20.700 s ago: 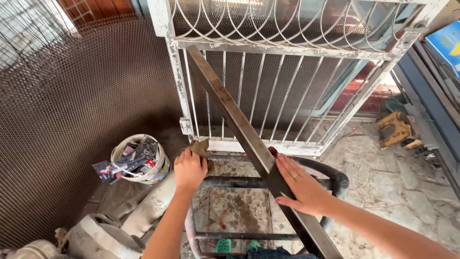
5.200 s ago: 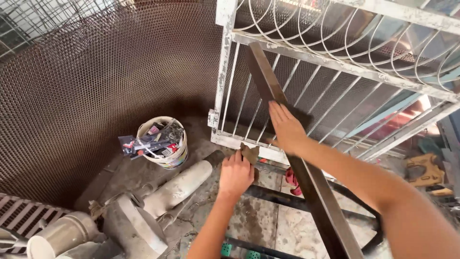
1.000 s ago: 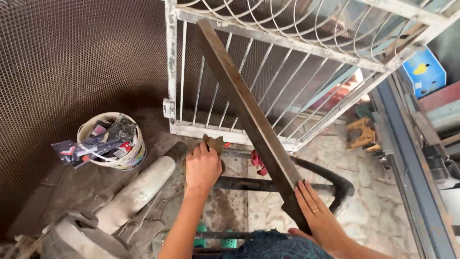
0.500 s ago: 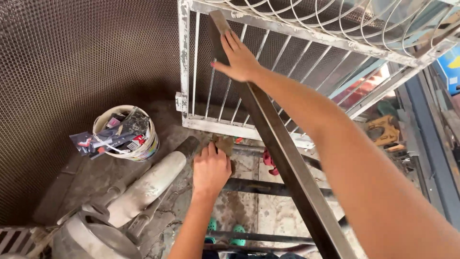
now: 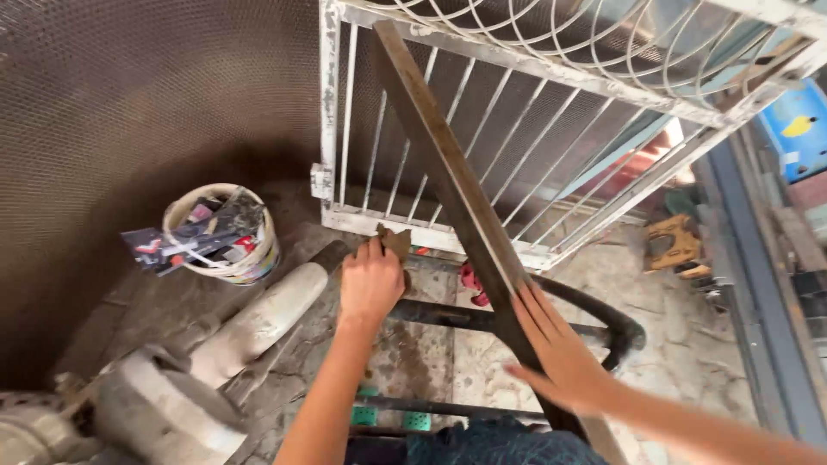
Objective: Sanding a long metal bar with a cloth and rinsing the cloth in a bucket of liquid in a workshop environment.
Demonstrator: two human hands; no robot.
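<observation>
Flat-palmed, the right hand (image 5: 560, 357) steadies the long steel bar (image 5: 457, 198) without closing. Left hand (image 5: 370, 284) pinches a brown sanding scrap (image 5: 396, 243) (floppy). Bar looks stiff, heavy; take it low.

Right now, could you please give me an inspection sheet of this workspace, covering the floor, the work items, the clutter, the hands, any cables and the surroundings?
Surface: stained concrete floor, dusty and uneven.
Job's things: long rusty metal bar leaning on the white barred gate; a brown rag lies under the fingers of the left hand.
Clutter: white bucket full of mixed items; pale cylinder lying on the floor; small wooden stool; red item behind the bar.
Grippers: left hand pressed on the rag on the dark metal frame; right hand open, flat against the bar.
Cables: nothing seen.
Surroundings: brown wire mesh at left; blue box at right.
</observation>
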